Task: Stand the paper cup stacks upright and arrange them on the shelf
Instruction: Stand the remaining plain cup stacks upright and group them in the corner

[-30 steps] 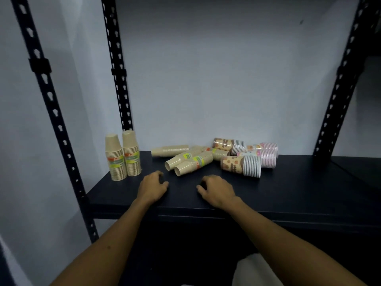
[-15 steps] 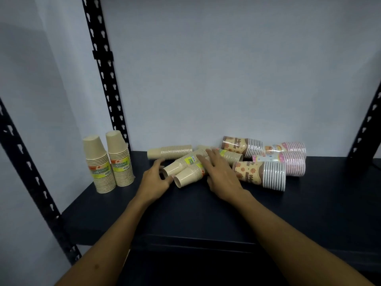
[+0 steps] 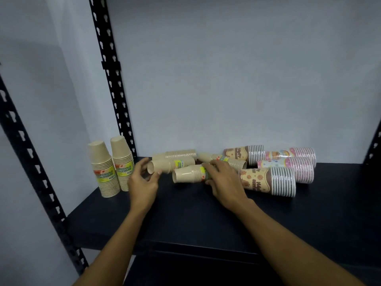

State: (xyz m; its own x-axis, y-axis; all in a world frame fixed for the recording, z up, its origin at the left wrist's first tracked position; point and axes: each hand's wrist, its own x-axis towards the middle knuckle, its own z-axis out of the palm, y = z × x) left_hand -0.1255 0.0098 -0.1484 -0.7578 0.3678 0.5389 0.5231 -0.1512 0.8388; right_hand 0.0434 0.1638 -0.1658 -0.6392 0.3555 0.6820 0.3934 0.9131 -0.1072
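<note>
2 hands | left hand (image 3: pixel 144 182) pinches kraft stack (image 3: pixel 173 164) end | right hand (image 3: pixel 223 181) grips nearer kraft stack (image 3: pixel 188 176)

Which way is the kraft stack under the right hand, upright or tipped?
Tipped. The kraft stack lies on its side on the shelf, base end facing left, with the right hand gripping its middle.
</note>
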